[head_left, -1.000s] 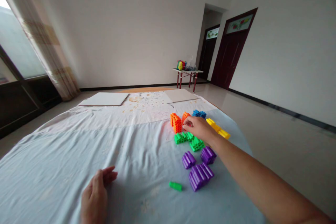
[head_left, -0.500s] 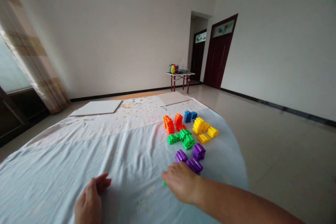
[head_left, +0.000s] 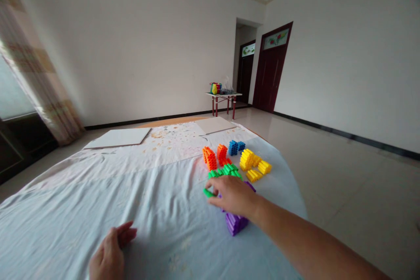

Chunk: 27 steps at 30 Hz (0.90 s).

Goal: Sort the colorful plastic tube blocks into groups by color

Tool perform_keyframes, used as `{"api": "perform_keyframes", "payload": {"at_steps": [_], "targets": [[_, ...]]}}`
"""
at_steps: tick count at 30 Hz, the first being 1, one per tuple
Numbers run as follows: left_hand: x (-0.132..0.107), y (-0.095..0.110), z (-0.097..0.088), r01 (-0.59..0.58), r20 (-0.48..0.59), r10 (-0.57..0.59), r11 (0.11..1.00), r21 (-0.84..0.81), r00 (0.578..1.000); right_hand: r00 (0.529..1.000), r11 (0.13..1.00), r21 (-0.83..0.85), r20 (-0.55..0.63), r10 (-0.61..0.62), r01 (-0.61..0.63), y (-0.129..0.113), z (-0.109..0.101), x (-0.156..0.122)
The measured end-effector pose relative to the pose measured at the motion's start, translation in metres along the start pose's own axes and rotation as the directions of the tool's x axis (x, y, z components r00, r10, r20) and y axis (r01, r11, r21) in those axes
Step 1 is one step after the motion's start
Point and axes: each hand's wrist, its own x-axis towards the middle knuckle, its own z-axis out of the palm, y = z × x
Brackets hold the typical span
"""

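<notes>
My right hand [head_left: 233, 194] is over the toy blocks, its thumb and fingers curved around a small green block [head_left: 208, 193] at the fingertips. Just beyond it are several green ridged blocks [head_left: 231, 169], partly covered by the hand. A purple block [head_left: 236, 224] lies on the cloth below my wrist, and other purple ones are mostly hidden behind the hand. My left hand [head_left: 110, 249] rests on the cloth at lower left, palm turned inward, fingers loosely bent with nothing in them.
Orange blocks [head_left: 210, 158], blue blocks [head_left: 233, 148] and yellow blocks [head_left: 246, 159] stand grouped farther back. Two pale boards [head_left: 118, 138] lie on the cloth-covered table [head_left: 157, 201], whose rounded edge is at right. A small side table [head_left: 223, 94] holds bags.
My right hand has moved away from me toward the green group, carrying the green block. The near purple block now shows below the wrist. My left hand has barely moved.
</notes>
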Motion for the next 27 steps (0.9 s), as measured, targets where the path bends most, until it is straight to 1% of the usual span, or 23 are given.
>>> {"api": "perform_keyframes", "payload": {"at_steps": [2,3,6,8,12,18,23,27], "targets": [[0.002,-0.003,0.000,0.018,0.000,-0.018,1.000,-0.011,1.000,0.990,0.991,0.005,-0.057,0.131,-0.131,0.022,-0.010,0.015],[0.003,-0.005,0.000,0.027,0.000,-0.027,0.999,-0.017,1.000,0.982,0.984,-0.002,-0.072,0.175,-0.176,0.034,-0.013,0.023],[0.003,-0.005,0.001,0.028,-0.007,-0.028,0.999,-0.019,1.000,0.964,0.967,-0.024,-0.089,0.251,-0.254,0.061,-0.015,0.041],[0.002,-0.004,0.001,0.003,-0.009,-0.003,1.000,-0.013,1.000,0.958,0.960,-0.040,-0.088,0.271,-0.276,0.070,-0.014,0.048],[0.001,-0.002,0.002,-0.024,-0.017,0.024,1.000,-0.014,1.000,0.961,0.960,-0.064,-0.076,0.266,-0.271,0.075,-0.008,0.057],[0.001,-0.001,0.001,-0.005,-0.012,0.005,1.000,0.000,1.000,0.963,0.964,-0.027,-0.060,0.263,-0.265,0.078,0.004,0.066],[-0.005,0.010,0.001,0.060,-0.010,-0.060,0.998,0.019,0.998,0.958,0.962,0.015,-0.082,0.273,-0.273,0.090,0.007,0.059],[-0.007,0.016,0.004,0.097,-0.018,-0.097,0.995,-0.005,0.995,0.954,0.960,0.060,-0.117,0.278,-0.272,0.102,0.006,0.049]]}}
